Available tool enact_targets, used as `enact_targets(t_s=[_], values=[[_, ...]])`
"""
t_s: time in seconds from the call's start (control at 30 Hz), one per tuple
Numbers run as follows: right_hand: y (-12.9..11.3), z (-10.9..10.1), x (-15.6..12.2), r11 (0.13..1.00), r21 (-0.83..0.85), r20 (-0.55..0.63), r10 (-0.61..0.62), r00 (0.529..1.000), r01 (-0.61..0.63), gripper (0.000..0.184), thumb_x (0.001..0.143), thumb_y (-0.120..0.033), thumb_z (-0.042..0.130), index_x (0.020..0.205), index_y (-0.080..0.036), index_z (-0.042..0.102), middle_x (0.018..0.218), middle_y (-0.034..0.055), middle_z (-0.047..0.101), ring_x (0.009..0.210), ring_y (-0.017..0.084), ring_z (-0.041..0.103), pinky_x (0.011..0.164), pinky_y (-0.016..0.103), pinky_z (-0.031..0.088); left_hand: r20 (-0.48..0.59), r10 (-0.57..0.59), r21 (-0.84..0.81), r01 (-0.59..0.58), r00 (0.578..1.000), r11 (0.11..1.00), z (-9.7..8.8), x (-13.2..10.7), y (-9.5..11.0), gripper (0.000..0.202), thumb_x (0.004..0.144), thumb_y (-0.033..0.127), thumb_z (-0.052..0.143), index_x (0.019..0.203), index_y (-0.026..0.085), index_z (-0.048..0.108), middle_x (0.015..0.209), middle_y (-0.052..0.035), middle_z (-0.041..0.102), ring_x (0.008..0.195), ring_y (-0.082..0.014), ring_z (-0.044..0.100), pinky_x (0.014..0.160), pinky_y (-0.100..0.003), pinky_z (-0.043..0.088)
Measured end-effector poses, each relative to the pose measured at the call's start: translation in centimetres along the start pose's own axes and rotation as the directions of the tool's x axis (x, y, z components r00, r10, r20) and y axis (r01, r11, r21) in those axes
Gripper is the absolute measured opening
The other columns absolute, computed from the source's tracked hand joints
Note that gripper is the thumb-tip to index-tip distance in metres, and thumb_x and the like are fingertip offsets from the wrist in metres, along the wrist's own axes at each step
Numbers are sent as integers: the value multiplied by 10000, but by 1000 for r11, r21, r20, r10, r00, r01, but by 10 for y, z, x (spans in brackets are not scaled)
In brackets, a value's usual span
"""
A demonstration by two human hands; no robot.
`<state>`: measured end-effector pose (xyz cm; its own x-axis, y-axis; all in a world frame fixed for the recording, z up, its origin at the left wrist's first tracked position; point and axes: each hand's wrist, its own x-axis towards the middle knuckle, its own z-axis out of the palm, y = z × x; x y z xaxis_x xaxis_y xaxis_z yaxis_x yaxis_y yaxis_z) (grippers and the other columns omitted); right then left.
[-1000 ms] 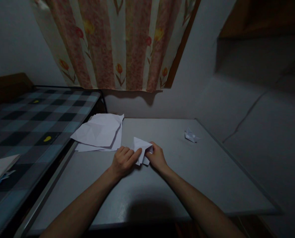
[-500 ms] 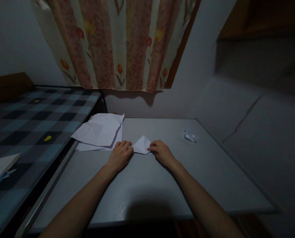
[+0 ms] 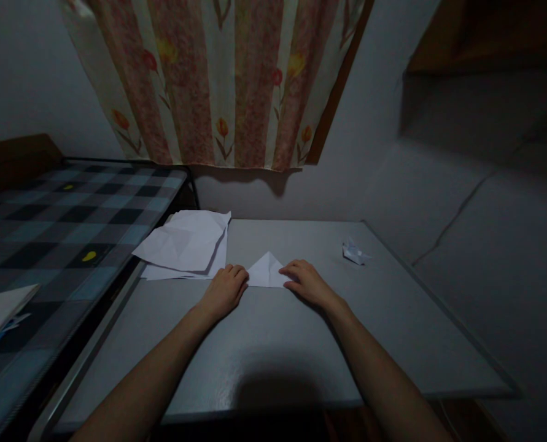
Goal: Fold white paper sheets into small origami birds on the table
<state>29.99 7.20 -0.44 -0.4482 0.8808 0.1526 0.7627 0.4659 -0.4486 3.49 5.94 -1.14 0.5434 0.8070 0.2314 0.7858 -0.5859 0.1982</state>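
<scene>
A white sheet of paper folded into a triangle [image 3: 266, 273] lies on the table, its point facing away from me and a crease running down its middle. My left hand [image 3: 226, 287] has curled fingers closed on its left corner. On the other side, my right hand [image 3: 307, 282] holds the right corner, index finger on top and thumb by the near edge. Both outer corners are partly hidden by my fingers. To the right sits a small folded paper figure [image 3: 354, 252], apart from my hands.
Loose, creased white sheets [image 3: 183, 239] are stacked at the back left of the grey table [image 3: 264, 344]. Left of it is a bed with a checked cover [image 3: 116, 212], holding a pale stack of paper [image 3: 3, 310]. A curtain [image 3: 222, 80] hangs behind.
The folded paper now lies flatter, with a straight near edge. My right hand has shifted slightly right, its thumb and index finger further apart. My left hand has barely moved.
</scene>
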Motion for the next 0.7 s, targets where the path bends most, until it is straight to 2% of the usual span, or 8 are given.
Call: enact_targets(t_s=[0.1,0.2,0.27,0.3,0.43,0.57,0.63,0.7], values=[[1,-1,-1,1000,-4,6,9,1000,-9,365,769,-178,684,1132,-175,639,1025,84,654,971,220,543,884,363,392,-10,1,-48,-1,1000,999,1,1,-1,373,873,188,477,1246,179,491,1109,-103,566,991,-242,500,834,-370,408],[-2,-2,-1,999,-28,7,-21,1000,21,236,774,-149,659,1009,-167,673,916,67,658,888,205,543,832,335,396,-6,5,-56,-5,1000,998,-1,2,-1,472,841,174,502,1310,174,452,1116,-112,546,980,-243,497,827,-373,407],[-3,-3,-1,997,-53,2,-60,998,60,139,763,-91,623,856,-173,688,820,50,637,833,194,535,785,313,394,-6,18,-41,-18,1000,999,-3,2,1,410,839,167,497,1248,192,520,1073,-103,556,966,-244,493,811,-376,399],[-4,-3,-1,995,-58,-1,-80,997,80,151,750,-58,604,800,-176,686,796,46,625,823,190,533,770,304,392,-5,29,-25,-30,1000,999,-4,2,1,354,843,165,490,1186,201,570,1038,-96,565,956,-246,489,803,-381,392],[-6,-6,-4,994,-10,-13,-106,994,106,235,698,0,565,773,-180,697,832,48,614,846,182,547,775,288,402,4,92,33,-92,996,995,-10,-1,4,229,832,148,499,943,216,687,913,-83,584,928,-249,475,791,-400,369],[-6,-9,-5,990,122,41,-72,997,67,62,752,-154,634,734,-172,690,851,41,616,805,167,563,757,279,414,-15,116,-37,-117,993,992,-12,-5,4,187,818,209,554,925,216,706,929,-70,592,934,-232,487,806,-393,385],[-4,-9,-4,989,146,52,-32,998,24,162,803,-266,627,679,-168,660,846,38,608,750,152,558,713,272,412,-47,84,-76,-88,995,993,-9,-4,2,200,863,289,530,882,212,713,968,-72,598,947,-230,500,815,-395,400],[-2,-7,-4,994,105,12,34,999,-35,163,800,-294,637,700,-165,637,845,35,594,727,147,548,690,270,407,-83,36,-97,-44,996,994,-4,-3,0,251,887,326,505,826,196,711,1034,-89,598,973,-235,510,836,-401,417]])
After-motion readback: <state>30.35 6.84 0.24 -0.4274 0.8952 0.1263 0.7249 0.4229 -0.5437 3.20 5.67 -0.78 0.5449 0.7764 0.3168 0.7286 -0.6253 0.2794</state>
